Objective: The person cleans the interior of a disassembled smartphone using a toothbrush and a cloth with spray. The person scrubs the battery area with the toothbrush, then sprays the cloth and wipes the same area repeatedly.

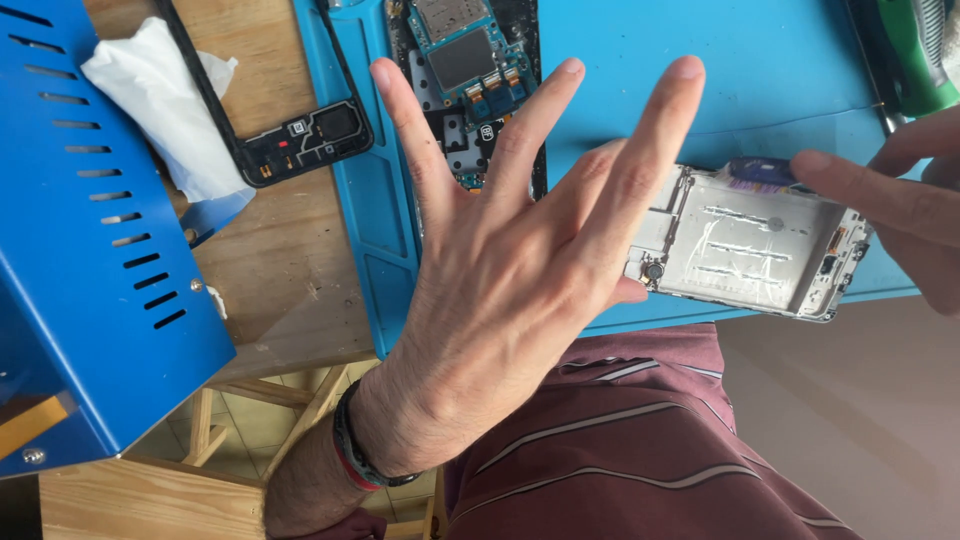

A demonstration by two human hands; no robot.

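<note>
One opened phone frame [745, 243] is held over the blue mat [620, 60], gripped at each end by the left hand [500, 290], fingers spread wide, and the right hand [895, 205]. Two more phone parts are seen: one circuit board [462, 60], one black bezel [300, 140]. One tissue [165, 105] lies beside.

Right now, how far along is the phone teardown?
Done: back frame piece lies apart on the wooden bench, and the circuit board sits bared on the blue mat. In hand: both left hand and right hand hold the stripped metal mid-frame. Left: small parts remain at its edges.
</note>
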